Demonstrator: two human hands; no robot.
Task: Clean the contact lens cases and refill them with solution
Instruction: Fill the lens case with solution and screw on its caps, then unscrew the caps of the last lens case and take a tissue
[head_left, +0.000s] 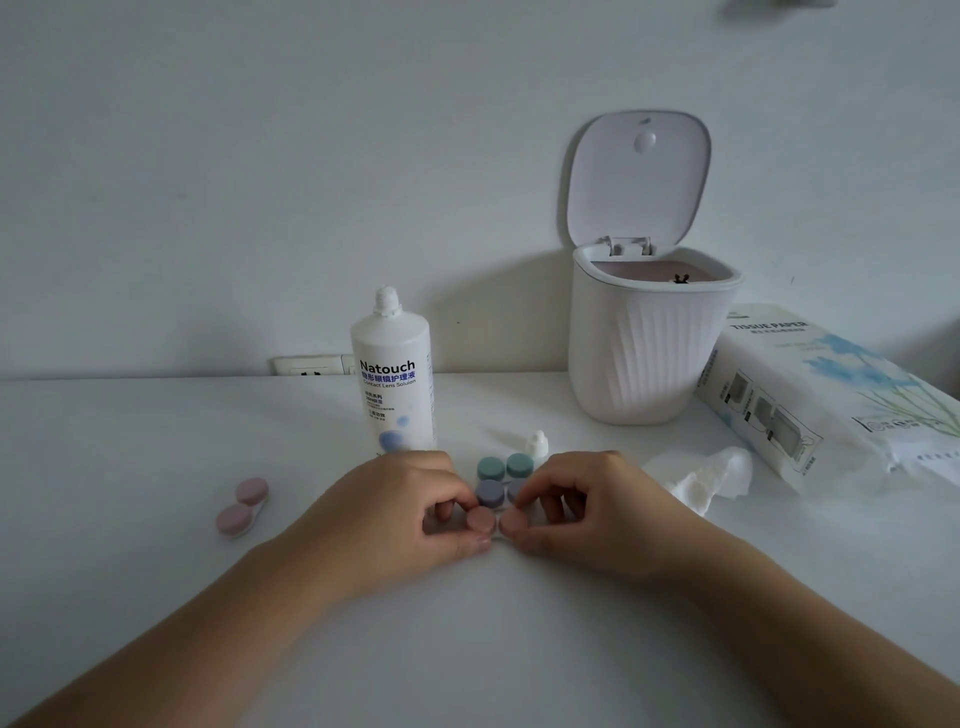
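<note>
2 small, light, slick caps on the brown case (496, 524): your left hand (410, 512) and right hand (582, 506) each pinch 1, so grip their rims

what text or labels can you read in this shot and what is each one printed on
"Natouch" on the solution bottle.
"Contact Lens Solution" under it on the same bottle, small and barely legible.
A line of blue Chinese characters between those two, too blurred to quote; the smaller print lower down is unreadable.
"TISSUE PAPER" on the tissue pack; its other print and symbols are too small to read.
</note>
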